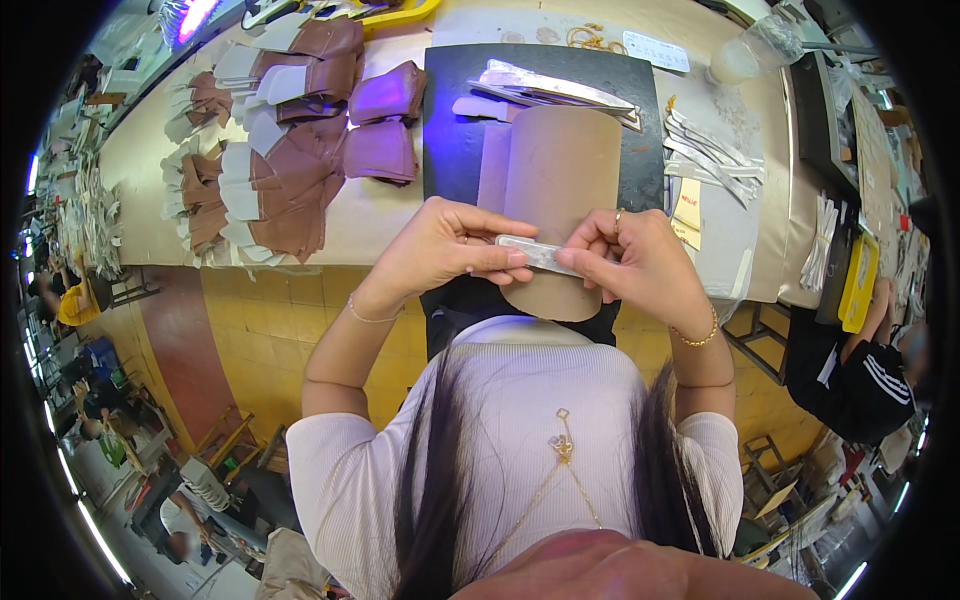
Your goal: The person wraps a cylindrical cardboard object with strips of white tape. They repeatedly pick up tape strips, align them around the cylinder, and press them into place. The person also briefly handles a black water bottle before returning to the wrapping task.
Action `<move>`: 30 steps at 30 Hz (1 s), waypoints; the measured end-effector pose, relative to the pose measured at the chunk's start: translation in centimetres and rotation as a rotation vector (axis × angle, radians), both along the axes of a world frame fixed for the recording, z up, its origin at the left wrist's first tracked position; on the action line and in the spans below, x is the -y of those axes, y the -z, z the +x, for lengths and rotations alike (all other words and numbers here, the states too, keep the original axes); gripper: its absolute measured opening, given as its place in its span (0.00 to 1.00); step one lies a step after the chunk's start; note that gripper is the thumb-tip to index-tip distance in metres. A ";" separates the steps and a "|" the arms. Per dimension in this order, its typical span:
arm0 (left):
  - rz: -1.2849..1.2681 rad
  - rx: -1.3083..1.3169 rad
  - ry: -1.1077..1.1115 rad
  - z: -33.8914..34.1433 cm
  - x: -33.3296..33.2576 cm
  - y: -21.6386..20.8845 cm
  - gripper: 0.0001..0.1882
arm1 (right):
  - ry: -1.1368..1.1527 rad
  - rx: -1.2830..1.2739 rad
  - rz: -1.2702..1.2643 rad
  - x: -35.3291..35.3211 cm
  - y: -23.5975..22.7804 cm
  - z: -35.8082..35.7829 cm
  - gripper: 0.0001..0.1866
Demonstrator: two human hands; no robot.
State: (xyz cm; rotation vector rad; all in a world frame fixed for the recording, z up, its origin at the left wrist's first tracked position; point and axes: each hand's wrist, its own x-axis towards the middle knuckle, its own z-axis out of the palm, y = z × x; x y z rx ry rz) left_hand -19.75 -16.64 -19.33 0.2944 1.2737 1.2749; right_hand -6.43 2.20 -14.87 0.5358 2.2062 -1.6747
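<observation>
A short whitish strip with a rounded end (pixel 540 254) is held level between my two hands. My left hand (pixel 450 245) pinches its left part between thumb and fingers. At the strip's other end, the thumb and curled fingers of my right hand (pixel 625 255) grip it. Right below the hands is a tan, curved, roll-like block (pixel 565 165), its near end toward my body. It lies on a black mat (pixel 455 120). Behind the block, a bundle of long pale strips (pixel 550 82) rests on the mat.
Stacks of brown and pale-grey flat pieces (pixel 300 180) cover the table's left side. More pale strips (pixel 710 155) and a yellow tag (pixel 687 212) lie right of the mat. A cloudy plastic container (pixel 735 60) stands at the back right. A person in black (pixel 850 385) sits at the right.
</observation>
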 end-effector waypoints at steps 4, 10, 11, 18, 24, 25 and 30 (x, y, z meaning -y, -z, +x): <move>-0.005 -0.010 0.006 0.0 0.0 0.0 0.17 | 0.008 0.000 -0.006 0.0 0.2 0.0 0.11; -0.029 0.030 -0.011 -0.1 -0.3 0.2 0.13 | 0.011 -0.024 -0.044 -1.0 1.0 1.1 0.10; -0.038 0.028 -0.010 -0.1 -0.2 0.2 0.13 | 0.005 -0.006 -0.034 -1.4 1.1 1.4 0.10; -0.081 0.029 -0.009 -0.2 -0.3 0.8 0.12 | 0.056 0.006 -0.087 -2.4 2.6 2.9 0.10; -0.089 0.046 0.006 -0.5 -0.1 1.6 0.11 | 0.064 -0.040 -0.076 -2.5 3.5 2.9 0.12; -0.069 0.054 0.010 -0.5 -0.1 1.8 0.10 | 0.064 -0.042 -0.076 -2.5 3.6 3.0 0.12; -0.057 0.106 0.011 -0.6 -0.1 2.5 0.09 | 0.081 -0.082 -0.071 -2.4 3.9 3.0 0.13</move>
